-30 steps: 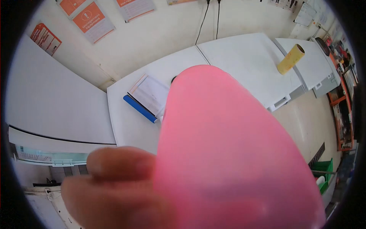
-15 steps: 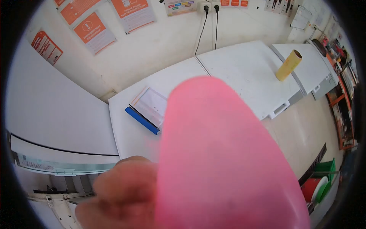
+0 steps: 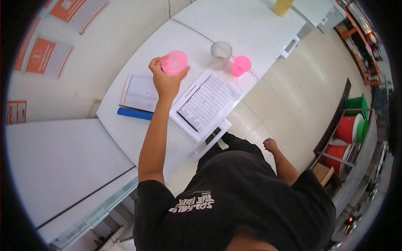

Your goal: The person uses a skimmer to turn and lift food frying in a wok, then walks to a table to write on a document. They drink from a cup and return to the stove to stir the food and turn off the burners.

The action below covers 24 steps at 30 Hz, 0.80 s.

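Note:
My left hand [image 3: 169,77] reaches out over the white worktop with its fingers wrapped round a pink plastic cup [image 3: 176,62], whose round mouth faces up at me. To the right of it stand a clear, greyish measuring cup [image 3: 220,52] and a second pink cup [image 3: 241,65], close together. A printed grid sheet [image 3: 207,102] lies nearer to me, below the cups. Beside my left forearm lies an open document folder [image 3: 140,94] with a blue spine. My right hand [image 3: 270,145] hangs low at my side over the floor, fingers loosely curled with nothing in them.
The white worktop [image 3: 197,19] runs along the wall, with a yellow cylinder [image 3: 282,6] at its far end. Red tubs with green items [image 3: 349,127] stand on a rack at right. An orange shelf [image 3: 356,46] is beyond. Tiled floor [image 3: 289,79] lies between.
The pink cup, large and close before my face earlier, has moved down and away to the worktop in my left hand. My view has tilted down, showing my body and right hand.

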Each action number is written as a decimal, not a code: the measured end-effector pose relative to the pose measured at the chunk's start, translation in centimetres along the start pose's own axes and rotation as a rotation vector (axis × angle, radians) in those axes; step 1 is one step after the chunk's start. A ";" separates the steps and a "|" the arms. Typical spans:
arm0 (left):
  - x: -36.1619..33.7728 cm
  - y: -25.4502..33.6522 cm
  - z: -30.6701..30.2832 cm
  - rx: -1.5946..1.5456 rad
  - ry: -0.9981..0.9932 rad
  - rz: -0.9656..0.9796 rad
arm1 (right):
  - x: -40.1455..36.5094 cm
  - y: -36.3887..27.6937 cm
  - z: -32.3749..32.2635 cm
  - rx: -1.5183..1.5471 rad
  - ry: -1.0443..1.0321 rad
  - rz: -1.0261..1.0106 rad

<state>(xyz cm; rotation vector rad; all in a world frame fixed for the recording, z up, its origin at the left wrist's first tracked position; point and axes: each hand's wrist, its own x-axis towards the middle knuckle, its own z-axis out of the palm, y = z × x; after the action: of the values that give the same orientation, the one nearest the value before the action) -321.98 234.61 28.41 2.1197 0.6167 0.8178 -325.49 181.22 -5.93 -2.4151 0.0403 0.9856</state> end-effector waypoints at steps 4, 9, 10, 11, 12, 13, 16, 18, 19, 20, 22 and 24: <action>3.2 -6.8 5.7 -0.002 0.038 -0.087 | -5.7 4.6 0.5 0.103 0.089 0.171; 6.3 -13.6 13.1 0.017 0.066 -0.051 | -12.0 10.8 1.7 0.175 0.152 0.376; 6.5 -15.1 14.1 0.053 0.070 -0.029 | -12.5 12.8 2.4 0.142 0.129 0.402; 6.6 -15.6 14.8 -0.001 0.078 -0.030 | -12.2 15.8 3.6 0.041 0.091 0.369; 6.6 -16.1 15.3 -0.055 0.086 -0.030 | -12.5 17.2 4.3 0.029 0.098 0.439; 6.6 -16.5 15.5 0.036 0.075 -0.066 | -13.4 17.3 3.7 0.134 0.023 0.543; 6.5 -14.5 16.8 0.199 0.226 -0.146 | -12.7 21.0 4.3 0.237 -0.043 0.663; 6.0 -9.6 17.9 0.203 0.535 -0.093 | -12.3 22.6 2.9 0.410 -0.033 0.726; 5.6 -5.6 18.7 0.081 0.613 -0.019 | -11.4 23.6 1.9 0.416 -0.035 0.726; 3.9 1.3 19.0 -0.129 0.622 0.076 | -10.8 25.2 1.1 0.418 -0.031 0.730; 1.7 12.4 22.7 -0.298 0.499 0.135 | -10.3 27.5 -0.9 0.452 0.072 0.729; -1.0 22.0 30.1 -0.382 0.336 0.209 | -8.0 30.5 -4.9 0.435 0.014 0.677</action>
<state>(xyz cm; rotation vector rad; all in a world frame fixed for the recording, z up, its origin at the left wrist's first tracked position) -297.61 206.47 30.48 1.7279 0.3707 1.3133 -334.91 151.31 -11.74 -2.0160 1.0216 1.0900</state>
